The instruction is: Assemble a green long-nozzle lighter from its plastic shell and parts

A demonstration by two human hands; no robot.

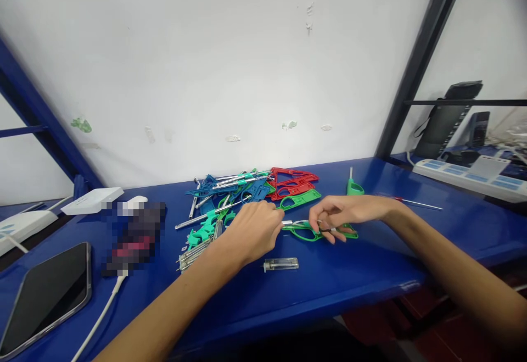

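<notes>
My left hand point(260, 226) is closed, and the end of a metal lighter tube point(287, 222) shows at its fingertips. To its right lies a green lighter handle half point(302, 233) with a finger loop. Over that half is my right hand point(334, 217), thumb and forefinger brought together and the other fingers partly stretched. Whatever is between those fingertips is too small to make out. A clear lighter fuel tank point(281, 264) rests on the table in front of my left hand. More tanks point(195, 253) and small green plastic parts point(201, 234) lie beyond my left forearm.
Behind my hands are red handle halves point(294, 189), blue handle halves point(257, 190) and metal tubes point(193, 221). An assembled green lighter point(354, 187) and a thin screwdriver point(420, 204) lie rightward. A phone point(47, 296), white cable point(101, 310) and white box point(93, 201) occupy the left.
</notes>
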